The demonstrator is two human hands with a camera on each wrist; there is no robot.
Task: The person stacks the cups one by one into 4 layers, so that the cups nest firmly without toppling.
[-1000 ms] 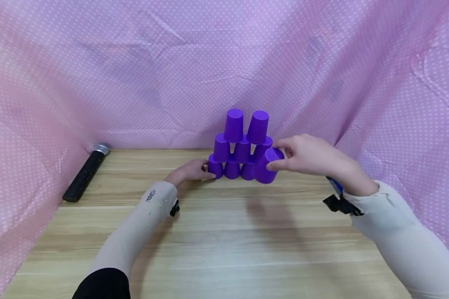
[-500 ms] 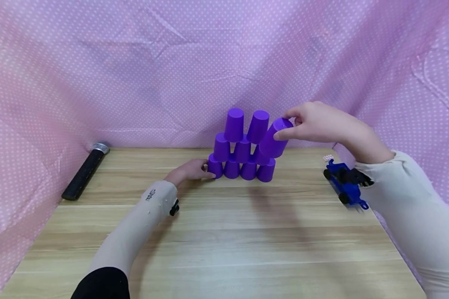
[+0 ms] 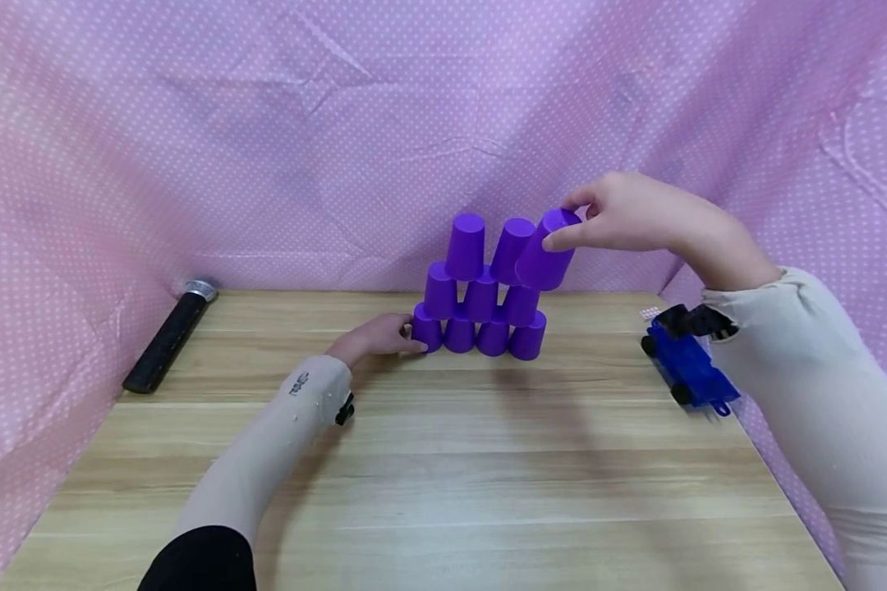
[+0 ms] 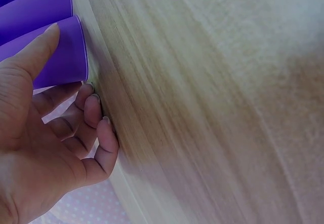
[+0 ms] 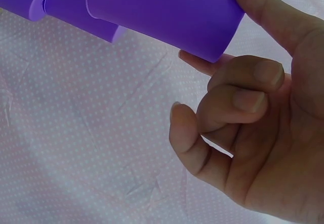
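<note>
Upside-down purple cups stand as a pyramid: several in the bottom row, three in the middle row [image 3: 481, 297] and two on top [image 3: 468, 246]. My right hand [image 3: 636, 215] pinches another purple cup [image 3: 543, 261] between thumb and index finger near its closed end. Slightly tilted, that cup overlaps the right end of the upper rows in the head view. Its other fingers curl below the cup [image 5: 167, 19] in the right wrist view. At the bottom left, my left hand [image 3: 377, 335] holds the end cup [image 4: 68, 54], thumb on its front and index finger behind.
A black microphone [image 3: 168, 341] with a silver head lies at the table's left. On the right, a blue toy vehicle [image 3: 683, 361] stands under my right sleeve, a small pinkish item [image 3: 650, 313] behind it. Pink dotted cloth [image 3: 325, 139] hangs around the wooden table [image 3: 443, 476].
The right hand has risen with its cup from in front of the bottom row to top-row height, uncovering the bottom-right cup and the blue toy vehicle. The left hand has stayed put.
</note>
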